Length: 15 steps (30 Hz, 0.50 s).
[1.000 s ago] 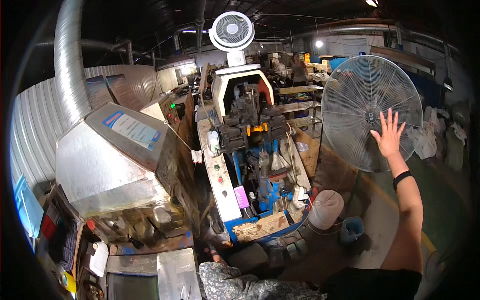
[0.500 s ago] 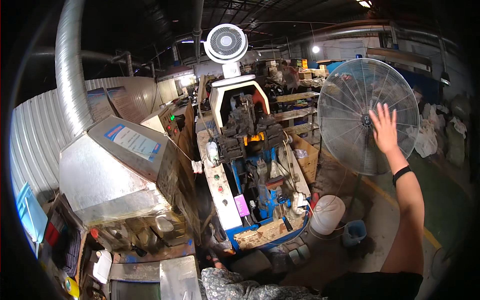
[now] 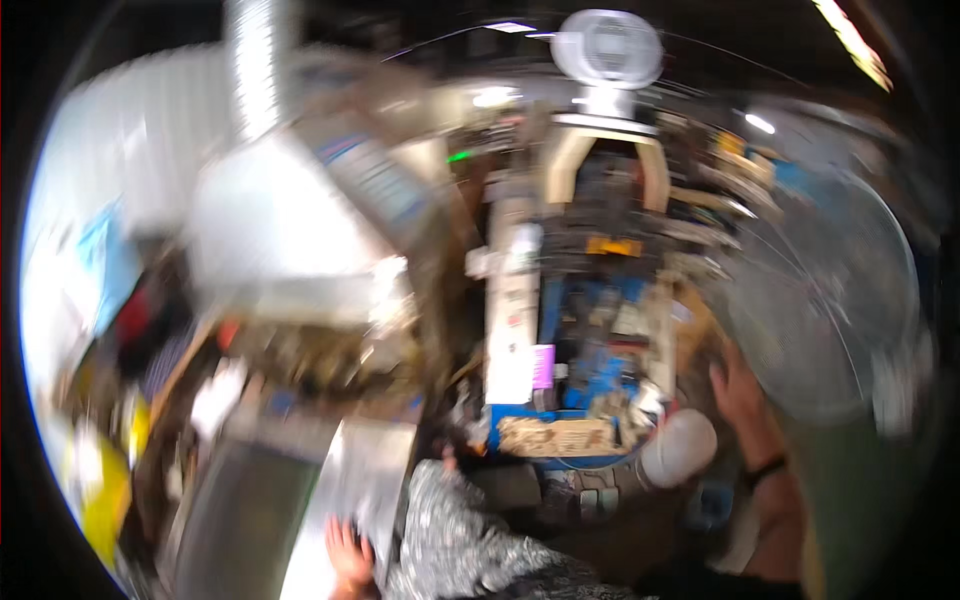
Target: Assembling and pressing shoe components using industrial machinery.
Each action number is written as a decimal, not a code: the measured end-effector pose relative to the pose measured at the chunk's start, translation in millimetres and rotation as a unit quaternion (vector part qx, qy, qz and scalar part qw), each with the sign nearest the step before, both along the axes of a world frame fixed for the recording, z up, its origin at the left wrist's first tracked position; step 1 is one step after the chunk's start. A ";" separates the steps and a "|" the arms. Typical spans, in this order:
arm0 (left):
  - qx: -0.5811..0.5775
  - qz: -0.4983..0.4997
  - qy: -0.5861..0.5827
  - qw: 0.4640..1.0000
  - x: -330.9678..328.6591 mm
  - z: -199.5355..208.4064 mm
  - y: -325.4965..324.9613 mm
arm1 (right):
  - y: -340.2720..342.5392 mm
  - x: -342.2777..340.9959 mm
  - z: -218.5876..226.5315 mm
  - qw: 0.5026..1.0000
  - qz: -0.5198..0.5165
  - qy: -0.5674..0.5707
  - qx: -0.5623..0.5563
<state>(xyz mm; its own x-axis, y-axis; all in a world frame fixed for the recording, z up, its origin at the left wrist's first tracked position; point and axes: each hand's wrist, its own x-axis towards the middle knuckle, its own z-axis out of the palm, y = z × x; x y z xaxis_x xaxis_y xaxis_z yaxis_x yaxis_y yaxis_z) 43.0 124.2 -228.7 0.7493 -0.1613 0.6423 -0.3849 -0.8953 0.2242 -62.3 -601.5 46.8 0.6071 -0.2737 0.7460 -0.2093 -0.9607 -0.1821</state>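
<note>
My left hand (image 3: pixel 348 556) is low in the picture, its fingers spread over the pale metal panel (image 3: pixel 375 450). Whether the fingertips press on the panel is too blurred to tell. Up in the air at the right, my right hand (image 3: pixel 740 398) has its thumb and fingers apart, with nothing visible in it. A dark band circles that wrist. The large round wire-guard fan (image 3: pixel 830 290) stands just beyond this hand, with a visible gap to the hand. Left of it is a blue and white machine (image 3: pixel 512 300) with dark mechanical parts.
A white desk-type fan (image 3: pixel 608 50) tops the machine. On the floor are a white bucket (image 3: pixel 680 450) and a small blue bin (image 3: pixel 711 505). A metal hood (image 3: pixel 280 235) with a silver duct (image 3: pixel 253 70) stands at the left, and a yellow item (image 3: pixel 100 490) lies at the lower left.
My right hand has come down and away from the fan's front. My left hand has come into view over the metal panel. The view has swung left and is smeared.
</note>
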 end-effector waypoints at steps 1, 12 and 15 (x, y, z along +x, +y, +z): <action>-0.005 0.018 0.017 1.000 -3.2 3.7 6.1 | 44.9 22.9 -20.6 0.964 -0.010 0.185 0.189; -0.067 0.222 0.237 0.944 -210.0 42.8 131.0 | 490.0 68.6 -169.2 0.633 0.745 0.201 0.063; -0.080 0.451 0.119 0.881 -276.9 56.0 213.9 | 506.8 61.0 -163.5 0.644 0.741 0.176 0.078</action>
<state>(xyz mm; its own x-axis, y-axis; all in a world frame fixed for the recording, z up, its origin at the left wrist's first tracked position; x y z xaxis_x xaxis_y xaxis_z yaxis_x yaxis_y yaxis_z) -234.0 338.0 -172.7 0.6423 0.6475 0.4102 0.5424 -0.7621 0.3536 -1.3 -94.7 -116.7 0.4126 0.7450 0.5241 0.8603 -0.1295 -0.4931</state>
